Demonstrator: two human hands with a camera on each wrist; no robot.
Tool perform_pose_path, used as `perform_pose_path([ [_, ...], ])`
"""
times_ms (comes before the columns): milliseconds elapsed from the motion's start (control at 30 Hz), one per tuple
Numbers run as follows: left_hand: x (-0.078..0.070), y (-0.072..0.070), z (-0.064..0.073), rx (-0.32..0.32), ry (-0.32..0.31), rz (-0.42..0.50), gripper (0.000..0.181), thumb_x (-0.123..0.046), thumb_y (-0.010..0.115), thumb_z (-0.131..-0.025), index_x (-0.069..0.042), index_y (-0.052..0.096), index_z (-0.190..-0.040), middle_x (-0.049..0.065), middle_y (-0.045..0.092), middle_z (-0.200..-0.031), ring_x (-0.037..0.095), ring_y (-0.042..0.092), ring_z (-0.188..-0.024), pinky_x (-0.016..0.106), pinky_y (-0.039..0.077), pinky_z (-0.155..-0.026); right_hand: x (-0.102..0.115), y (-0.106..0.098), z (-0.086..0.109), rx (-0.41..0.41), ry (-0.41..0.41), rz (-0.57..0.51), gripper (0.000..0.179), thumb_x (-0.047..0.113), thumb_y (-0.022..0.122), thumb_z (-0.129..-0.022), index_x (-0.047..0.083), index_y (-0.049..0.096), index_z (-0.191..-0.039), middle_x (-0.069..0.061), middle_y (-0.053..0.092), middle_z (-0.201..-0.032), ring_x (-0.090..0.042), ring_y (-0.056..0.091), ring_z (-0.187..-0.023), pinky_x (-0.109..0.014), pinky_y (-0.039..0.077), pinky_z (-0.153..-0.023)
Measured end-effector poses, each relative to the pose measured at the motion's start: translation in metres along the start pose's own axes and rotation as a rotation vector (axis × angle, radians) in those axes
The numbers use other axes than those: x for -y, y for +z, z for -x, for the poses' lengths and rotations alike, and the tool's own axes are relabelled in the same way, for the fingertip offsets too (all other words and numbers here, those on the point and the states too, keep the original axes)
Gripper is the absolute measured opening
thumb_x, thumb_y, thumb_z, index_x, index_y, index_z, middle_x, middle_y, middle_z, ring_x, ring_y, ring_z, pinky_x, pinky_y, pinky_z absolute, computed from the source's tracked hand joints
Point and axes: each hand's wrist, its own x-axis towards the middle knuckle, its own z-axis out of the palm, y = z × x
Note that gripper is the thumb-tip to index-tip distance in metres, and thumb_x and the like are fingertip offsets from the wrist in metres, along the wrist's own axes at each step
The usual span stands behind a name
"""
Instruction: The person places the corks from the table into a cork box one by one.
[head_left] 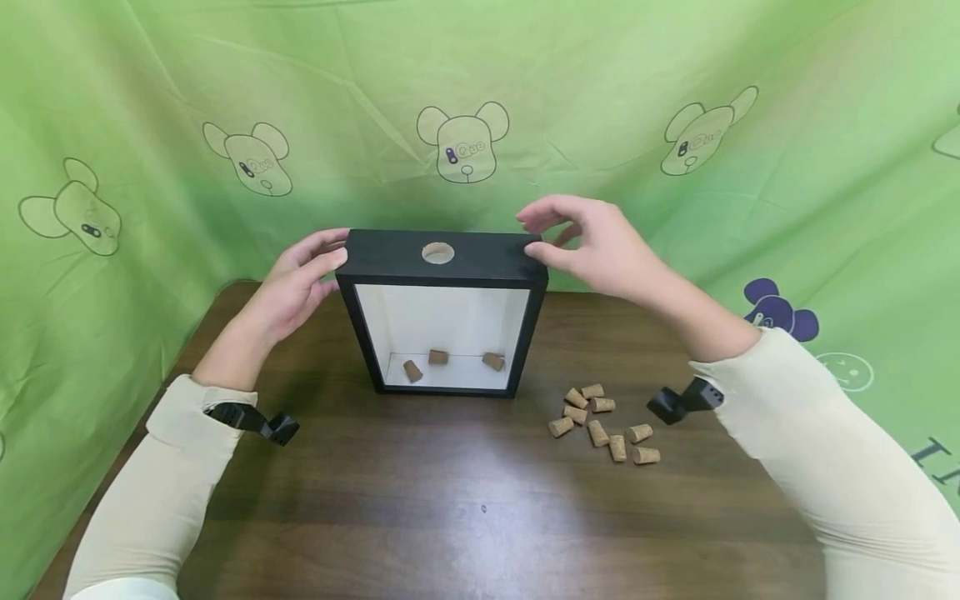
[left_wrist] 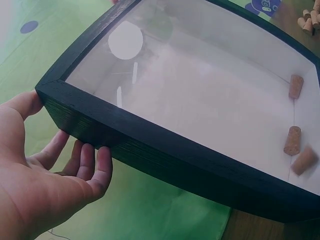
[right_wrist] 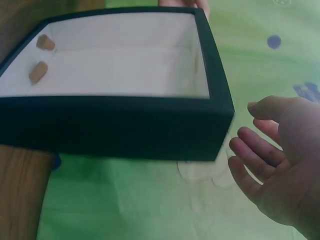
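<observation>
A black shadow box frame [head_left: 442, 265] with a clear front, white inside and a round hole [head_left: 438, 252] in its top stands upright on the table. Three corks lie inside at the bottom, among them a cork [head_left: 438, 357] near the middle. My left hand [head_left: 296, 279] grips the frame's upper left corner; in the left wrist view the thumb [left_wrist: 31, 102] meets the corner and the fingertips touch the side. By the upper right corner hovers my right hand [head_left: 600, 246], its fingers loosely bent. The right wrist view shows a gap between this hand [right_wrist: 280, 160] and the frame.
Several loose corks [head_left: 597, 433] lie in a group on the brown wooden table [head_left: 420, 500], right of the frame. A green cloth [head_left: 360, 100] with bear-head prints hangs behind and at the sides. Each sleeve cuff carries a small black camera mount [head_left: 684, 400].
</observation>
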Motion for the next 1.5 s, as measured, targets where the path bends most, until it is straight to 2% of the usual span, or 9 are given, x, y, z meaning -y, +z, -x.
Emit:
perform_pose_path([
  [167,-0.001,-0.001,0.001,0.003,-0.005,-0.010,0.058,-0.020,0.052,-0.106,-0.003,0.030,-0.158,0.011,0.029,-0.156,0.016,0.042,-0.127,0.029,0.037,-0.099,-0.016,-0.016,0.027,-0.046,0.047,0.028,0.032,0.009,0.073,-0.094,0.009,0.068,-0.126,-0.006,0.070,-0.120,-0.014,0.063,-0.108,-0.028,0.050,-0.093],
  [300,-0.001,0.000,0.001,0.005,0.000,-0.004,0.059,-0.019,0.052,-0.106,-0.002,0.030,-0.158,0.011,0.029,-0.156,0.015,0.046,-0.123,0.028,0.038,-0.098,-0.031,-0.024,0.051,-0.033,0.075,0.025,0.036,0.010,0.075,-0.093,0.010,0.067,-0.129,-0.006,0.069,-0.121,-0.006,0.062,-0.104,-0.019,0.048,-0.089],
  [400,0.000,0.000,0.000,0.006,0.008,0.003,0.059,-0.019,0.052,-0.106,-0.001,0.030,-0.157,0.013,0.030,-0.155,0.013,0.051,-0.119,0.028,0.041,-0.097,-0.044,-0.029,0.069,-0.014,0.102,0.016,0.038,0.009,0.075,-0.093,0.012,0.067,-0.130,-0.005,0.069,-0.122,-0.003,0.062,-0.103,-0.016,0.048,-0.088],
  [600,-0.001,0.001,0.000,0.007,0.016,0.016,0.058,-0.017,0.050,-0.106,0.000,0.029,-0.157,0.013,0.032,-0.154,0.012,0.054,-0.116,0.026,0.043,-0.096,-0.068,-0.035,0.105,-0.019,0.146,-0.031,0.039,0.004,0.075,-0.092,0.010,0.067,-0.130,0.009,0.069,-0.118,-0.002,0.066,-0.100,-0.013,0.050,-0.084],
  [733,-0.002,0.001,0.001,0.009,0.016,0.022,0.058,-0.016,0.050,-0.107,0.000,0.029,-0.158,0.013,0.032,-0.153,0.013,0.054,-0.115,0.026,0.044,-0.095,-0.085,-0.032,0.129,-0.023,0.136,-0.047,0.042,-0.001,0.074,-0.090,0.005,0.065,-0.130,0.014,0.069,-0.118,0.000,0.064,-0.104,-0.011,0.049,-0.085],
  [967,0.000,0.000,0.000,0.004,0.019,0.022,0.057,-0.017,0.051,-0.106,0.000,0.030,-0.157,0.011,0.035,-0.150,0.012,0.055,-0.114,0.024,0.045,-0.093,-0.108,-0.024,0.163,-0.024,0.212,-0.052,0.042,0.002,0.074,-0.092,0.011,0.065,-0.133,0.016,0.067,-0.120,0.000,0.066,-0.101,-0.013,0.050,-0.081],
  [1200,0.001,0.000,0.000,0.004,0.020,0.021,0.057,-0.017,0.051,-0.106,0.000,0.030,-0.157,0.010,0.035,-0.149,0.012,0.054,-0.114,0.025,0.044,-0.094,-0.133,-0.014,0.191,-0.011,0.201,-0.118,0.042,-0.004,0.071,-0.092,0.000,0.062,-0.132,0.019,0.067,-0.118,0.002,0.067,-0.100,-0.016,0.053,-0.079],
  [1367,0.001,0.001,0.000,0.003,0.030,0.025,0.057,-0.015,0.050,-0.107,0.002,0.029,-0.156,0.010,0.036,-0.148,0.012,0.055,-0.114,0.023,0.046,-0.092,-0.149,-0.007,0.209,-0.023,0.231,-0.168,0.041,-0.007,0.071,-0.090,-0.004,0.061,-0.130,0.019,0.067,-0.118,0.003,0.066,-0.103,-0.015,0.053,-0.081],
  [1500,0.000,0.001,0.000,0.003,0.030,0.033,0.057,-0.014,0.049,-0.107,0.003,0.029,-0.156,0.010,0.036,-0.147,0.012,0.055,-0.113,0.023,0.047,-0.092,-0.165,-0.002,0.223,-0.009,0.216,-0.225,0.042,-0.010,0.068,-0.091,-0.005,0.060,-0.132,0.017,0.067,-0.119,0.003,0.065,-0.106,-0.014,0.052,-0.084],
])
